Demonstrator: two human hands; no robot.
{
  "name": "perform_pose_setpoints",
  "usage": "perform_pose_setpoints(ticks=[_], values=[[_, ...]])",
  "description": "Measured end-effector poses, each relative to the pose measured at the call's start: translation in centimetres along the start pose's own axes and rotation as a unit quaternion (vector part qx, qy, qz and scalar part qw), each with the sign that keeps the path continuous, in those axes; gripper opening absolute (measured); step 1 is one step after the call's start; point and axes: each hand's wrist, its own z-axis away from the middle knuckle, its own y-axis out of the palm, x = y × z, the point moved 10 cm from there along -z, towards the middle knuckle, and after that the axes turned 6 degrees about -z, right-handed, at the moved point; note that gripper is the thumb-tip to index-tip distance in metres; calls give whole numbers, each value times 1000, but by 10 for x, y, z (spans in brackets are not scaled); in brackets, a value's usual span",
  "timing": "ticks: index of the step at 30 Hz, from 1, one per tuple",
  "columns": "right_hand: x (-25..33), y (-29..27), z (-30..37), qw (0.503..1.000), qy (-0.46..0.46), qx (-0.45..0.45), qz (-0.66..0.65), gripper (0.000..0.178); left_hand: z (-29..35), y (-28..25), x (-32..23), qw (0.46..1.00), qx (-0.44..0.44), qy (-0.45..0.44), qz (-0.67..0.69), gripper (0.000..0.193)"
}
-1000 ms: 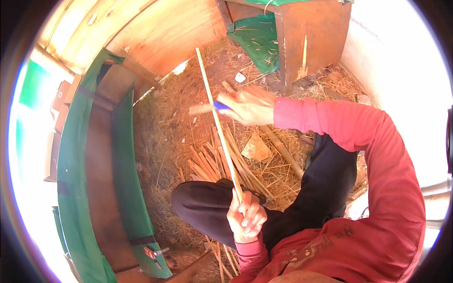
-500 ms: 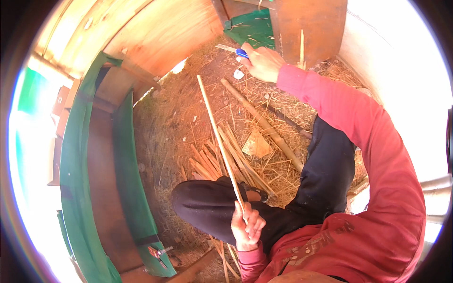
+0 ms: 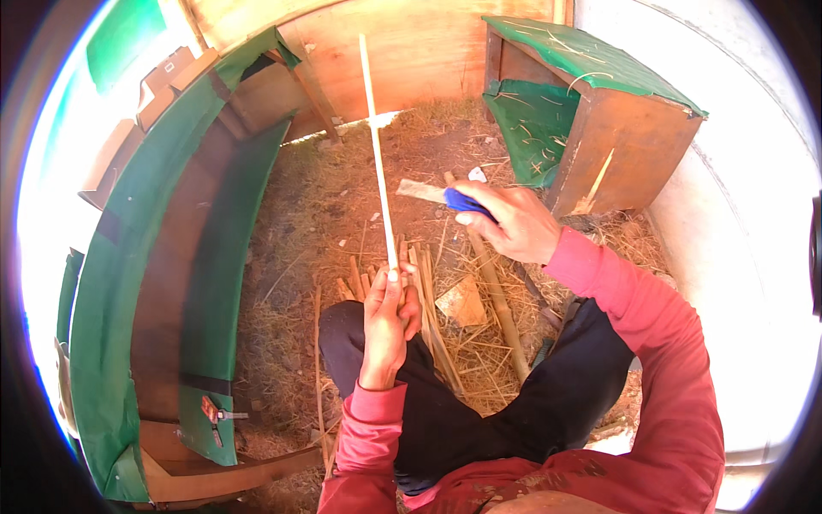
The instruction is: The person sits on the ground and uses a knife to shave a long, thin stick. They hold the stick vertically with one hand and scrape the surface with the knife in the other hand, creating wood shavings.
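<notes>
Brought nearer, the knife is being held by the right hand; the stick is being gripped low by the left hand, seemingly freeing its length.

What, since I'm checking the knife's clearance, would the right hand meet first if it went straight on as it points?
The right hand, knife foremost, would likely meet the stick first; depth is unclear from this view, so it might pass by.
</notes>
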Motion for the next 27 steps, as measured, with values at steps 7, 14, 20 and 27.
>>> perform_pose_setpoints(ticks=[7,14,20,27], values=[[-1,14,2,999,-32,27,-2,35,3,17,7,1000,4,19,-13,28],[16,35,3,993,-92,66,16,39,6,-1,7,999,-37,15,3,29],[9,46,7,993,-71,89,26,38,3,1,8,998,-45,8,34,26],[27,57,13,986,-114,118,40,44,4,5,7,997,-34,22,69,19]])
